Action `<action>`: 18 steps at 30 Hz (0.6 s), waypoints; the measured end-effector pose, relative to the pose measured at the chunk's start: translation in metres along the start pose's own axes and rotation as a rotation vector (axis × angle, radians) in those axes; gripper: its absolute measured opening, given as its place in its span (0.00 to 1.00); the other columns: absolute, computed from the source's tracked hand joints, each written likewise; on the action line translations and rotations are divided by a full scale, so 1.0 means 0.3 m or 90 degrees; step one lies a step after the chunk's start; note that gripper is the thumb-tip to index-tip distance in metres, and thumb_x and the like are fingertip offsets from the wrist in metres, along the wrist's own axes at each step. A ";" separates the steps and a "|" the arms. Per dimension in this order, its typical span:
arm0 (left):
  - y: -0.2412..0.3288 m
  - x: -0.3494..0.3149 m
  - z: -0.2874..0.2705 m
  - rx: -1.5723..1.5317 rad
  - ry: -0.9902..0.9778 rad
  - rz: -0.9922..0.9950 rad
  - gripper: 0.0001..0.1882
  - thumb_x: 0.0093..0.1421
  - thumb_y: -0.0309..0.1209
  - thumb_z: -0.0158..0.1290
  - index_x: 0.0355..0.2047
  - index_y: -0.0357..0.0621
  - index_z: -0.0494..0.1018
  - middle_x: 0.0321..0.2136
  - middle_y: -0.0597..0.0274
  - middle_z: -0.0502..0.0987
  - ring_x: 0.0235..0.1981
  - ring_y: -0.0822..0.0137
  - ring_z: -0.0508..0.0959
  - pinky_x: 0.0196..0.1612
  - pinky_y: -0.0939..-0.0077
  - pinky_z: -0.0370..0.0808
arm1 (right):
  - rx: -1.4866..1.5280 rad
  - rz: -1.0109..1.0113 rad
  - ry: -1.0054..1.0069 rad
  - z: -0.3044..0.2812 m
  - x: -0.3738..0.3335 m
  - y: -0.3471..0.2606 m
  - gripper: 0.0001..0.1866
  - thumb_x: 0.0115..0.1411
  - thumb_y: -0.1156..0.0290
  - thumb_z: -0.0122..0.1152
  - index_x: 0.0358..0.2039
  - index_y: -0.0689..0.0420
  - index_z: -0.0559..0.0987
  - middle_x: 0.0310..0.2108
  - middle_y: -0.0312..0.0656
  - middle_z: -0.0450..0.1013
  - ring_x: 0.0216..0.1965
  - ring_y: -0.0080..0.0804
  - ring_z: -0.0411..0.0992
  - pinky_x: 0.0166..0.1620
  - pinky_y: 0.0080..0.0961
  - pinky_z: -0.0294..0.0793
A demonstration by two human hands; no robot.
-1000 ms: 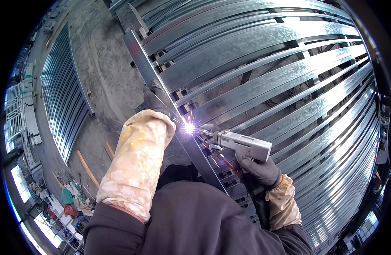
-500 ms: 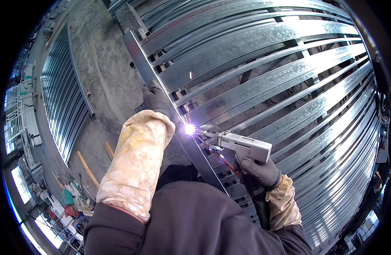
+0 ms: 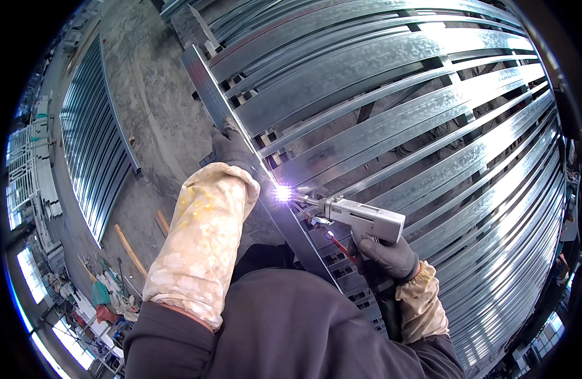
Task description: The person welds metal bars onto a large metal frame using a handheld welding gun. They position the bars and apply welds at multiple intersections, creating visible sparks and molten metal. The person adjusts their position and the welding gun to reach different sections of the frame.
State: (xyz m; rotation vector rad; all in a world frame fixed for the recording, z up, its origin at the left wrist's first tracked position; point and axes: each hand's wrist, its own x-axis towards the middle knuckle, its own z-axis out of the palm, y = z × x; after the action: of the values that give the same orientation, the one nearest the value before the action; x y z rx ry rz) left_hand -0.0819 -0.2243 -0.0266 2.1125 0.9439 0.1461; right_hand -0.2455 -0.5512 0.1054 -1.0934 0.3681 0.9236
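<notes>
Foremost, right gloved hand (image 3: 395,258), clamped on a handheld welding gun (image 3: 367,218); nozzle (image 3: 310,199) angled leftward, seemingly to bring the arc (image 3: 282,192) onto the rail's inner edge; flat steel rail (image 3: 292,232), along the left edge of the galvanised slats (image 3: 367,69); left gloved hand (image 3: 231,145) on that rail, presumably steadying it, finger closure not discernible; farther off, slatted panel (image 3: 101,145) on the floor (image 3: 145,88).

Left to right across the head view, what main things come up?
Shiny grey slatted metal panel → left hand in a dark grey glove → bright violet-white welding glow → silver-grey pistol-shaped welding gun.
</notes>
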 end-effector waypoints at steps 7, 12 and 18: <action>-0.007 -0.001 -0.002 -0.027 0.010 0.000 0.34 0.72 0.51 0.37 0.58 0.26 0.62 0.53 0.27 0.72 0.55 0.36 0.74 0.57 0.53 0.72 | 0.021 -0.004 -0.005 -0.002 -0.005 0.013 0.22 0.61 0.58 0.64 0.48 0.62 0.75 0.34 0.39 0.76 0.32 0.23 0.73 0.35 0.22 0.73; -0.019 0.008 0.008 0.005 0.019 0.018 0.34 0.72 0.50 0.38 0.59 0.26 0.61 0.53 0.28 0.72 0.55 0.36 0.74 0.57 0.54 0.72 | 0.021 -0.004 0.002 -0.002 -0.010 0.012 0.22 0.61 0.59 0.64 0.49 0.62 0.75 0.35 0.40 0.76 0.33 0.23 0.72 0.35 0.22 0.73; -0.003 -0.005 0.013 -0.023 0.031 -0.036 0.29 0.72 0.48 0.42 0.56 0.30 0.67 0.49 0.35 0.76 0.50 0.42 0.78 0.50 0.60 0.74 | 0.031 -0.003 0.001 -0.005 -0.019 0.015 0.23 0.62 0.60 0.64 0.51 0.63 0.73 0.34 0.41 0.76 0.31 0.24 0.73 0.33 0.22 0.73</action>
State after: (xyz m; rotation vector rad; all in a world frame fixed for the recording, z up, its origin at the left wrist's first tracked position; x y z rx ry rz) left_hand -0.0818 -0.2274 -0.0296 2.0548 1.0213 0.1860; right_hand -0.2521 -0.5544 0.1058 -1.0504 0.3866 0.9059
